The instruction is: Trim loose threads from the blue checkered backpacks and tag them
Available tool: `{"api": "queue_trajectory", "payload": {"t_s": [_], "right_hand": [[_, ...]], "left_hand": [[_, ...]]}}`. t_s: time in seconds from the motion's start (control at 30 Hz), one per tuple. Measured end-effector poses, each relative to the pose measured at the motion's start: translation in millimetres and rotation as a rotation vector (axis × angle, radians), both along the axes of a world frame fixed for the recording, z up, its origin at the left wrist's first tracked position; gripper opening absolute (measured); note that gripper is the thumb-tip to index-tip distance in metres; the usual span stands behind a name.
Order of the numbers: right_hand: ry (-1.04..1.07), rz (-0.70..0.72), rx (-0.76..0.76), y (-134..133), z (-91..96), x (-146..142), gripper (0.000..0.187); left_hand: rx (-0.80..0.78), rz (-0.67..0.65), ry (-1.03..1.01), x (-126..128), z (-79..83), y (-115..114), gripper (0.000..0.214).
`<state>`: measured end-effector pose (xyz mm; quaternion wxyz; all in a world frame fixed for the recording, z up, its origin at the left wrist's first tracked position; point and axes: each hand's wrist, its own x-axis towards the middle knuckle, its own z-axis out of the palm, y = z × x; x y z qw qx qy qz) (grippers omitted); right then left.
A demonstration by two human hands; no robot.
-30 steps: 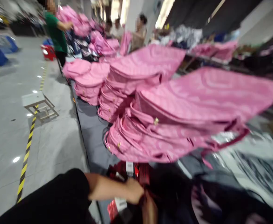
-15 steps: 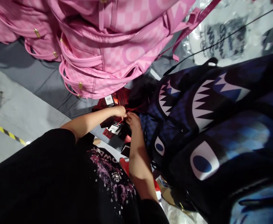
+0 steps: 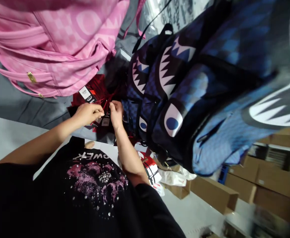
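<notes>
My left hand (image 3: 89,113) is closed in a pinch, its fingertips on thin red strings (image 3: 106,103) that run between my two hands. Just to the right, my right hand (image 3: 116,112) is also pinched on the red strings, its fingertips a short gap from the left ones. Around and beneath the hands lie black and red hang tags; one carries a white barcode label (image 3: 85,93) and another pale label (image 3: 105,121) shows below the fingers. How the strings pass through the fingers is too small to make out.
Pink checkered backpacks (image 3: 67,39) stand at upper left on a grey cloth (image 3: 1,99). Blue and black shark-face backpacks (image 3: 172,122) crowd close on the right. Clear plastic packaging (image 3: 177,16) lies behind. Cardboard boxes (image 3: 211,195) sit at lower right.
The view has swung right, so backpacks and hands appear further left and boxes have come into sight. My hands have drawn slightly apart, with the red strings between them.
</notes>
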<state>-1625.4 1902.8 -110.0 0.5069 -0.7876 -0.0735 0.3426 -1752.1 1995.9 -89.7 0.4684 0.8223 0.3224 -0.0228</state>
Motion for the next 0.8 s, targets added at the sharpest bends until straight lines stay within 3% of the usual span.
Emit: {"api": "queue_trajectory", "payload": {"t_s": [0.07,0.13,0.2,0.27,0.37,0.47,0.6,0.8], "right_hand": [[-0.267,0.119,0.117,-56,39.4,-23,0.020],[-0.573,0.151,0.145,-113,79.6,-41,0.038],[-0.874,0.114,0.051,-156,112.2,-47,0.055],[-1.026,0.097,-0.139,-180,132.4,-44,0.063],[-1.140,0.116,-0.329,-190,141.7,-34,0.041],[-1.207,0.120,-0.266,-196,139.1,-33,0.017],[-1.100,-0.012,-0.051,-209,134.1,-42,0.030],[-1.141,-0.046,-0.182,-203,138.9,-42,0.029]], "left_hand": [[0.013,-0.067,-0.202,-4,9.2,-8,0.015],[0.075,-0.167,-0.384,0,19.1,-24,0.017],[0.164,-0.256,-0.495,10,29.8,-42,0.020],[0.254,-0.312,-0.533,25,40.8,-61,0.022],[0.388,-0.369,-0.550,46,55.3,-82,0.022],[0.544,-0.438,-0.543,60,64.9,-90,0.023],[0.700,-0.534,-0.512,67,72.9,-88,0.026],[0.802,-0.704,-0.481,74,88.4,-88,0.024]]}}
